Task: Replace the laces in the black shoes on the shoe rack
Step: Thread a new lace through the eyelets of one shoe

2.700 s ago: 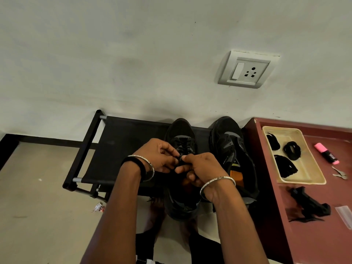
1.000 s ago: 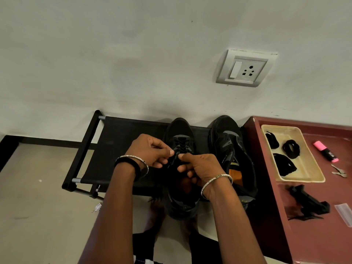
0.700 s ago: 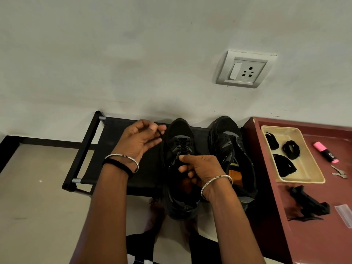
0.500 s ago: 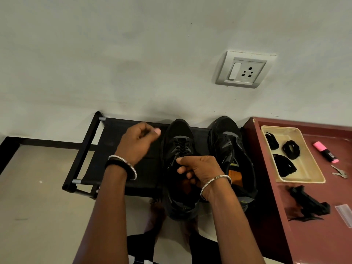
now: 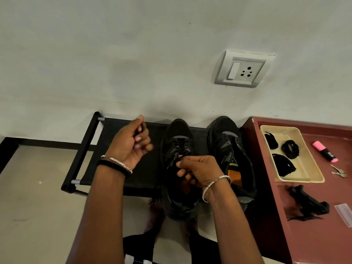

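Two black shoes stand side by side on the black fabric shoe rack (image 5: 114, 168). The left shoe (image 5: 178, 138) has a black lace partly threaded through its eyelets. My right hand (image 5: 198, 170) rests on that shoe's tongue and pinches the lace near the middle eyelets. My left hand (image 5: 131, 143) is raised over the rack to the left of the shoe, its fingers curled round a black lace end. The right shoe (image 5: 226, 141) lies untouched, its orange insole showing.
A maroon table (image 5: 314, 241) stands right of the rack. On it are a beige tray (image 5: 304, 176) with three black lace bundles, a pink highlighter (image 5: 324, 151), keys (image 5: 338, 172), a black holder (image 5: 308, 203) and a clear bag. A wall socket (image 5: 242, 70) is above.
My left hand left the eyelets and moved up and to the left, drawing the lace end out. My right hand stayed on the left shoe.
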